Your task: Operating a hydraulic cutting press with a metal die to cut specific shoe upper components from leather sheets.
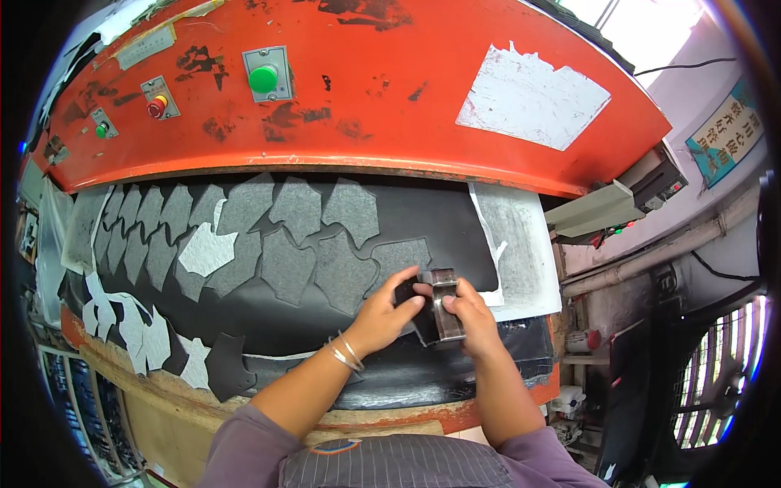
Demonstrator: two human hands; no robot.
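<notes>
In front of my body, my right hand [474, 319] grips a metal cutting die [446, 307], a band bent into a closed outline and tilted upright. My left hand [386, 315], wearing bangles, pinches a black cut piece [425, 327] at the die's left side; my fingers partly hide it, and whether it still sits within the die I cannot tell. Below both hands lies a black sheet [431, 215] with rows of grey cut shapes [286, 264] over its left and middle. A loose pale piece [208, 250] rests on top of it.
A red press beam [374, 122] spans the far side, with a green button [263, 79] and a red knob [157, 106]. Cut pieces [146, 337] lie in a pile at the near left edge. A pale board [525, 256] shows at right, below a grey bracket [594, 207].
</notes>
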